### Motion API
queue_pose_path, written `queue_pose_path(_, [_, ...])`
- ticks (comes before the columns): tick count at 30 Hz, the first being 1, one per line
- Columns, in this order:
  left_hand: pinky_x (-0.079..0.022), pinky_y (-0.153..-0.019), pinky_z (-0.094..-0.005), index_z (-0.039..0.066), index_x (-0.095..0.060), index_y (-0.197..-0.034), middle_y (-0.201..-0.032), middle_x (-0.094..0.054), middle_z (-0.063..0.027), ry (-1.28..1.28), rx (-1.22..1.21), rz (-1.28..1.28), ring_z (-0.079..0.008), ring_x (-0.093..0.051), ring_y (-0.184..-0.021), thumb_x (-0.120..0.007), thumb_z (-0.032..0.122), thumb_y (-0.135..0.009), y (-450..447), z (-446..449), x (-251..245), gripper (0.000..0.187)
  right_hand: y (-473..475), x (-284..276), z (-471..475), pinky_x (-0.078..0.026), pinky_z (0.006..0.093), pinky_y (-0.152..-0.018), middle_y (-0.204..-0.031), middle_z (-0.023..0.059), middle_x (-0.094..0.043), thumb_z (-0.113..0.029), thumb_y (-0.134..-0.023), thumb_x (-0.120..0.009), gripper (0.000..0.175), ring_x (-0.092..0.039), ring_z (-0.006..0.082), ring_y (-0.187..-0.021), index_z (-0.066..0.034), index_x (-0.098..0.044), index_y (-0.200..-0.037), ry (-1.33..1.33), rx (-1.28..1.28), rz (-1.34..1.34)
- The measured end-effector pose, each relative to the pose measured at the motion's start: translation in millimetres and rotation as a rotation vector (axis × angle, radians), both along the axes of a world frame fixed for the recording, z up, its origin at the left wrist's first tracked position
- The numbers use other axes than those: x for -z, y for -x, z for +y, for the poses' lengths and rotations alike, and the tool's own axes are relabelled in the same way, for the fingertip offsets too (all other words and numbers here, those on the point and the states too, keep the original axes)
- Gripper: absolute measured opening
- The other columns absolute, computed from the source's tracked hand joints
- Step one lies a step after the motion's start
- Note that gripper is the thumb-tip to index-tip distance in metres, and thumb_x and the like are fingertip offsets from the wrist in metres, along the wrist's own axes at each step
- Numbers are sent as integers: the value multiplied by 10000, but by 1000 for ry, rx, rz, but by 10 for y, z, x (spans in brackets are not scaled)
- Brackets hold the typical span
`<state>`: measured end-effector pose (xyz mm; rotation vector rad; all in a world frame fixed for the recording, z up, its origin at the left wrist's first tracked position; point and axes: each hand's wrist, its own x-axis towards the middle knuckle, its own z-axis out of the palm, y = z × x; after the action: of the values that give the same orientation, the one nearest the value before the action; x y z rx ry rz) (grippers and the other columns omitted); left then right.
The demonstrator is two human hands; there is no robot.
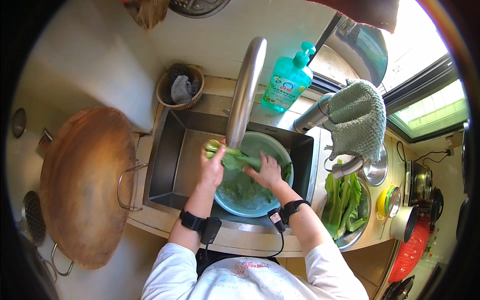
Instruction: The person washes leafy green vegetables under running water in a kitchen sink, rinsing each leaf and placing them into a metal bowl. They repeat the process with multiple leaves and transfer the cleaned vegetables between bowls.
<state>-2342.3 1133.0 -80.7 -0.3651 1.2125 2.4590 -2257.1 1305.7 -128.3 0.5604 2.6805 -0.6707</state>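
My left hand (212, 164) grips the pale stem end of a leafy green vegetable (234, 157) just below the spout of the steel faucet (247, 90). Its leaves stretch right, over a light-blue plastic basin (240, 212) of water standing in the sink (195, 150). My right hand (269, 170) rests on the leafy end, fingers spread; whether it grips the leaf cannot be told. More dark green leaves (240, 187) lie in the water beneath my hands.
At right, a metal bowl (365, 221) holds long green leaves (341, 202). A grey-green cloth (356, 118) hangs over a curved metal pipe. Behind the sink stand a dish soap pump bottle (287, 80) and a small basket (165, 93) of scrubbers. A round wooden cutting board (88, 187) stands left.
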Motion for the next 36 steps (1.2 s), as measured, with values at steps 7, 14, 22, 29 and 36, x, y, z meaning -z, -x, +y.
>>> queue_pose_path(7, [-499,-765,-334,118,-449,-1012,-1055,-590,-81,-17,-411,163,-174,-545,-958,-561,-1,-840,-54,-473,-362,237,-209,198,-227,-312,449,-995,-1344,167,-351,-471,-738,-625,809,-317,328,-1252,-38,-297,-1338,-172,-442,-284])
queue_pose_path(14, [-409,-869,-291,102,-445,-1027,-1033,-568,-84,113,-341,290,-164,-521,-993,-530,-22,-852,-335,-700,-321,231,-38,522,-641,-404,434,-893,-1163,148,-531,-439,-740,-627,610,-472,319,-1108,-77,-463,-1203,-60,-728,-248])
queue_pose_path(22, [-450,-723,-250,84,-438,-990,-813,-570,-45,302,-414,294,-117,-559,-770,-624,131,-841,-207,-726,-404,242,-46,41,-133,-454,442,-708,-848,219,-608,-293,-823,-552,292,-573,395,-828,-24,-600,-923,215,-226,139])
queue_pose_path(29, [-382,-463,-194,81,-522,-782,-644,-543,30,432,-101,250,-48,-483,-526,-739,152,-731,-142,-308,-295,234,98,-615,-41,-463,315,-608,-711,111,-631,-223,-883,-513,236,-603,197,-648,-7,-573,-956,563,161,476])
queue_pose_path(36, [-465,-709,-219,26,-556,-1070,-891,-612,-36,274,84,358,-108,-585,-804,-615,94,-832,-389,211,-82,254,-38,-862,-378,-440,446,-626,-754,260,-570,-238,-847,-548,251,-547,440,-747,12,-550,-822,368,-57,390])
